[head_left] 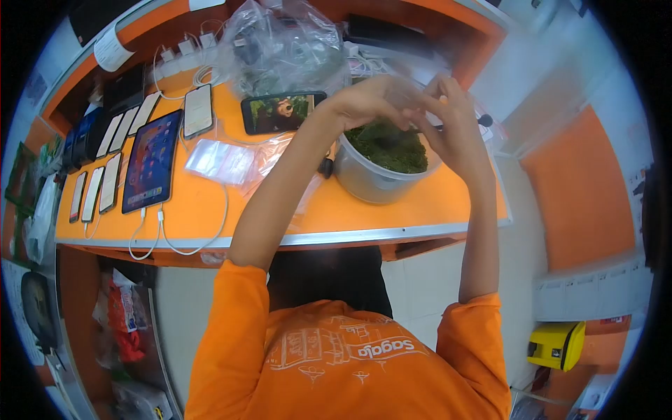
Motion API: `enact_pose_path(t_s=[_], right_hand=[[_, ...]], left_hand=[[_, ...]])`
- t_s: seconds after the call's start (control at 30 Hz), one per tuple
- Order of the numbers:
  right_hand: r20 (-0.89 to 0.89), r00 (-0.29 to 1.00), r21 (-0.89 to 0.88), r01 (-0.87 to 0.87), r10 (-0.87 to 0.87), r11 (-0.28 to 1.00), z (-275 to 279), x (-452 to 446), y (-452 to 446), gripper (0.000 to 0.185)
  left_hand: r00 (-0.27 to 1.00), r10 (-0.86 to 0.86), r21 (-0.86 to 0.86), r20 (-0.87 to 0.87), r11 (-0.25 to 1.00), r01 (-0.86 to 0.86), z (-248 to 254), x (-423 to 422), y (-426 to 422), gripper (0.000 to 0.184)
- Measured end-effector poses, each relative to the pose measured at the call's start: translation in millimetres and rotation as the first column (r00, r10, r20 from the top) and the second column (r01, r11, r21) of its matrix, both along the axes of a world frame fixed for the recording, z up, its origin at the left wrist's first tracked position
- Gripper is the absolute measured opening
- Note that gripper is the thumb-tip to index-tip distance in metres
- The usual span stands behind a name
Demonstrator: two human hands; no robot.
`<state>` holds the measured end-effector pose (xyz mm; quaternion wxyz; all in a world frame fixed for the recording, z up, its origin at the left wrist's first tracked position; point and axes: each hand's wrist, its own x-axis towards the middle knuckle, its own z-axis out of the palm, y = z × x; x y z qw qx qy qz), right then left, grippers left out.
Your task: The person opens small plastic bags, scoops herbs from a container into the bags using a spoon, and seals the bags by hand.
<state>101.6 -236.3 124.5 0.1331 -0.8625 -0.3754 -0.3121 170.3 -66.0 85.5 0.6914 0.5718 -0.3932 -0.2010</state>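
Note:
A round translucent tub [374, 183] stands near the front edge of the orange table. Green, finely textured material [397, 152] fills much of it. My left hand [378, 101] is over the tub's back left rim, blurred, its fingers bent toward the other hand. My right hand [448, 115] is above the tub's right side, with thumb and fingers pinched together. The fingertips of both hands meet over the tub, and whatever lies between them is too small and blurred to name.
A phone showing a video [280, 112] lies left of the tub, before a large clear plastic bag [280, 52]. Small clear bags [222, 161], a tablet [152, 161], several phones and white cables [225, 213] spread across the left side.

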Motion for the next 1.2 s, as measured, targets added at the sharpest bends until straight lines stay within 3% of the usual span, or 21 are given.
enact_pose_path(t_s=[0.1, 0.2, 0.3, 0.33, 0.43, 0.5, 0.63, 0.73, 0.83, 0.93, 1.03, 1.13, 1.2], right_hand=[[-0.065, 0.995, 0.106, -0.065, 0.073, 0.992, 1.9, 9.4, -0.6, 0.013], [-0.008, 0.995, 0.229, -0.096, 0.100, 0.969, 6.5, 15.0, -6.6, 0.012], [-0.121, 0.992, 0.118, -0.007, 0.022, 0.993, 12.8, 13.5, -10.3, 0.014], [-0.121, 0.990, 0.172, -0.045, 0.066, 0.984, 11.5, 16.5, -13.3, 0.015], [-0.145, 0.989, 0.144, 0.021, 0.000, 0.989, 18.3, 15.5, -16.0, 0.016], [-0.210, 0.977, 0.090, -0.006, 0.025, 0.996, 18.7, 15.2, -14.0, 0.017], [-0.305, 0.952, 0.046, -0.019, 0.032, 0.999, 19.5, 12.7, -9.5, 0.018], [-0.327, 0.944, 0.098, -0.025, 0.056, 0.995, 14.4, 12.3, -2.8, 0.019], [-0.206, 0.977, 0.273, -0.002, 0.061, 0.962, 3.5, 18.2, -6.1, 0.019], [-0.315, 0.937, 0.220, 0.229, -0.153, 0.948, 12.6, 15.0, -15.0, 0.018], [-0.256, 0.967, 0.114, 0.012, 0.017, 0.993, 2.9, 16.9, -17.1, 0.017], [-0.219, 0.963, 0.187, -0.119, 0.159, 0.975, -7.9, 16.0, -12.1, 0.018], [-0.256, 0.960, 0.217, -0.054, 0.110, 0.975, 2.8, 10.4, -4.3, 0.017]], left_hand=[[0.975, 0.111, 0.020, 0.194, 0.993, -0.117, -2.4, -7.1, 4.2, 0.045], [0.768, 0.283, 0.296, 0.575, 0.803, -0.517, 2.9, -18.8, 10.8, 0.040], [0.769, -0.150, 0.684, 0.622, 0.583, -0.439, 20.2, -13.0, 12.9, 0.052], [0.767, -0.167, 0.729, 0.619, 0.486, -0.482, 28.2, -21.9, 12.2, 0.056], [0.704, -0.196, 0.672, 0.682, 0.547, -0.499, 18.1, -15.1, 13.5, 0.047], [0.735, -0.042, 0.568, 0.677, 0.664, -0.486, 14.3, -19.1, 17.7, 0.039], [0.646, 0.298, 0.094, 0.703, 0.862, -0.499, -13.1, -11.1, 9.6, 0.025], [0.613, 0.390, 0.090, 0.687, 0.792, -0.604, -9.4, -7.7, 2.5, 0.023], [0.593, 0.481, 0.142, 0.646, 0.687, -0.713, -4.8, -16.3, 4.1, 0.021], [0.461, 0.564, 0.058, 0.685, 0.589, -0.806, -3.6, -23.1, 7.8, 0.020], [0.421, 0.582, -0.009, 0.696, 0.594, -0.805, 1.1, -29.5, 13.1, 0.020], [0.392, 0.539, -0.019, 0.745, 0.605, -0.796, 1.4, -28.0, 16.0, 0.021], [0.454, 0.514, 0.030, 0.728, 0.638, -0.769, 3.7, -30.5, 18.7, 0.022]])
